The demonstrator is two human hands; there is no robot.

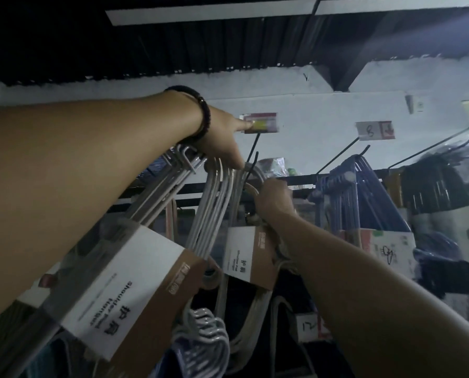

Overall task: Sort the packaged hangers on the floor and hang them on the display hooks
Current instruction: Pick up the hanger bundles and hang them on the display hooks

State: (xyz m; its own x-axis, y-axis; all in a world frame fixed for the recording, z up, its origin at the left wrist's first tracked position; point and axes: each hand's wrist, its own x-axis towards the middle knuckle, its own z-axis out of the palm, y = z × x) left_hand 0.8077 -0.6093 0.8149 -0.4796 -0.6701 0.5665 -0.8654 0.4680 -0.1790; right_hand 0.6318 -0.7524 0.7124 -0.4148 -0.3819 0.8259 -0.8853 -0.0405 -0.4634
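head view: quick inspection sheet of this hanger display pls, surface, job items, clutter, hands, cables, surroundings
surface: white wall panel carrying a black wire display hook under a price tag; floor not in view
job's things: near hanger pack in a card sleeve, tilted; far hanger pack with its hooks up at the display hook, seating unclear
clutter: blue hangers on the next hook; dark packaged goods further right
hands: left hand, wearing a bead bracelet, grips the near hanger pack's hooks; right hand grips the far hanger pack's top
cables: nothing seen
surroundings: dark ceiling with a light strip; dim, blurred
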